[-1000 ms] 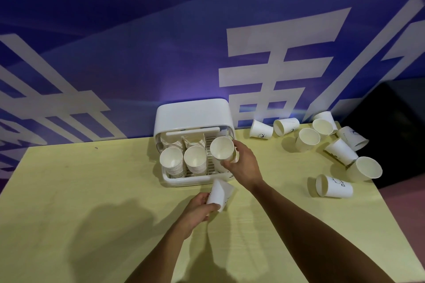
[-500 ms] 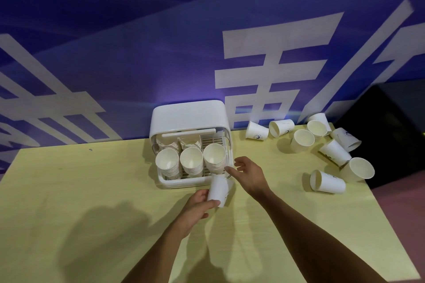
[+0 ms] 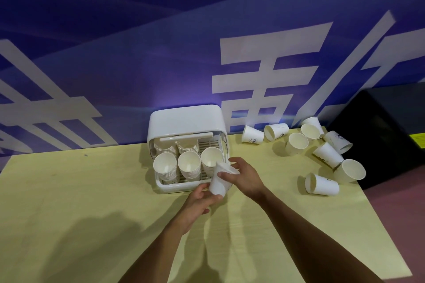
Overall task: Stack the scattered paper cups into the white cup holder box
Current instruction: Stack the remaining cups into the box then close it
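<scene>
Both the left hand (image 3: 199, 202) and the right hand (image 3: 245, 177) grip one paper cup (image 3: 220, 182) just before the white cup holder box (image 3: 187, 122). Three cup stacks (image 3: 188, 167) fill its front row, more behind. Loose cups (image 3: 322, 187) lie scattered on the yellow table (image 3: 80, 190).

Two bare forearms reached into view from the bottom edge, uncovered from wrist to elbow with no sleeve showing. The left hand (image 3: 199, 200) and right hand (image 3: 244, 176) wore no gloves, rings, watch or wristband.
</scene>
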Action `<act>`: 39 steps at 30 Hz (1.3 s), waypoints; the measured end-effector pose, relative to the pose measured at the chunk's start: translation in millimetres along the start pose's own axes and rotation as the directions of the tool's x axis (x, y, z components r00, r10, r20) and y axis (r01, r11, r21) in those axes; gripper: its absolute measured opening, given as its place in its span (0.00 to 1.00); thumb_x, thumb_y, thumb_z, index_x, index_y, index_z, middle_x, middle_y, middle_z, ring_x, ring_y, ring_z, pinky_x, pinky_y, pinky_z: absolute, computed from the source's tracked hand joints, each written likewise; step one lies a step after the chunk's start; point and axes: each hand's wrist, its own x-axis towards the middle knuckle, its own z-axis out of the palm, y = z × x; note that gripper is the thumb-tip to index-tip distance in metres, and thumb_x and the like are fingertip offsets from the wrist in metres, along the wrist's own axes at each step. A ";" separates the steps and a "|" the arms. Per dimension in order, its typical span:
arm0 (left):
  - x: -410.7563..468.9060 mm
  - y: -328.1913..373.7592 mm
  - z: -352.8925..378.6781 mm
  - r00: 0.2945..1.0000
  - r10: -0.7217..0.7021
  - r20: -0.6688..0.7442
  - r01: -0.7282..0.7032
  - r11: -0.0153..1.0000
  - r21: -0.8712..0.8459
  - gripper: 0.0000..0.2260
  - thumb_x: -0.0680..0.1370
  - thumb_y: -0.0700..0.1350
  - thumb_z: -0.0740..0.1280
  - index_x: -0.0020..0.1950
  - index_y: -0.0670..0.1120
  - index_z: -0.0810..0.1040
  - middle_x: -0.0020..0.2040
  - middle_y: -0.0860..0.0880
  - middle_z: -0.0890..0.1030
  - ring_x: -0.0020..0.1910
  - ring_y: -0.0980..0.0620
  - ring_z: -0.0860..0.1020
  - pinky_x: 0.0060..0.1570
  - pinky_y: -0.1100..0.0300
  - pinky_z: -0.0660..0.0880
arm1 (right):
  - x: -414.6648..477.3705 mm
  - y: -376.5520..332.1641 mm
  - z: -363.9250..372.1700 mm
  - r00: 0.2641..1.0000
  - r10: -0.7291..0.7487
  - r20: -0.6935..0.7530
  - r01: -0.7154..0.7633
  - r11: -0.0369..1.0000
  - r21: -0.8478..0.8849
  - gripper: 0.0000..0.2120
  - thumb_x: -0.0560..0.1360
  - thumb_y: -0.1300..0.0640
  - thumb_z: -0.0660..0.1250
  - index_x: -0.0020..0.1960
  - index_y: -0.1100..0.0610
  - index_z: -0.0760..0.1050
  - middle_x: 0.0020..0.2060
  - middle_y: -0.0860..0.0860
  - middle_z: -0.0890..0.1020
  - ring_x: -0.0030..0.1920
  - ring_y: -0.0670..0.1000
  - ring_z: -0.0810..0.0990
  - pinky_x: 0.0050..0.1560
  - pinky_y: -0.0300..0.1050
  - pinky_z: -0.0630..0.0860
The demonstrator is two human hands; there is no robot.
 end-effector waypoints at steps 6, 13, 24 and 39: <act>4.6 -6.6 -5.6 0.997 -0.058 -0.056 0.057 0.998 -0.019 0.27 0.66 0.55 0.77 0.63 0.55 0.75 0.57 0.55 0.83 0.58 0.56 0.80 0.53 0.56 0.74 | 1.2 -36.4 -5.6 0.971 -0.126 -0.203 0.155 0.979 0.133 0.32 0.69 0.44 0.77 0.69 0.46 0.68 0.58 0.44 0.77 0.56 0.46 0.77 0.52 0.41 0.79; 3.0 -9.2 -9.9 0.996 -0.070 -0.063 0.069 0.997 -0.021 0.28 0.64 0.56 0.75 0.62 0.54 0.75 0.56 0.54 0.83 0.57 0.53 0.81 0.51 0.57 0.74 | 7.2 -49.8 11.8 0.927 -0.275 -0.253 0.271 0.961 -0.053 0.35 0.68 0.46 0.77 0.71 0.44 0.66 0.64 0.41 0.74 0.60 0.44 0.74 0.59 0.42 0.75; 3.3 -15.5 -25.3 0.993 -0.076 -0.087 0.073 0.997 -0.032 0.32 0.60 0.60 0.75 0.62 0.54 0.75 0.57 0.52 0.82 0.56 0.53 0.81 0.53 0.56 0.76 | 17.2 -26.0 37.5 0.935 -0.301 -0.187 0.249 0.934 -0.257 0.38 0.69 0.45 0.76 0.74 0.47 0.62 0.67 0.48 0.71 0.63 0.48 0.72 0.62 0.47 0.75; 7.9 -22.3 -31.5 0.991 -0.094 -0.094 0.093 0.996 -0.015 0.24 0.65 0.58 0.75 0.59 0.55 0.77 0.56 0.50 0.82 0.56 0.52 0.81 0.51 0.58 0.76 | 40.8 -8.9 56.9 0.963 -0.183 -0.200 0.131 0.960 -0.249 0.33 0.69 0.46 0.76 0.69 0.48 0.67 0.62 0.48 0.78 0.59 0.51 0.77 0.59 0.50 0.78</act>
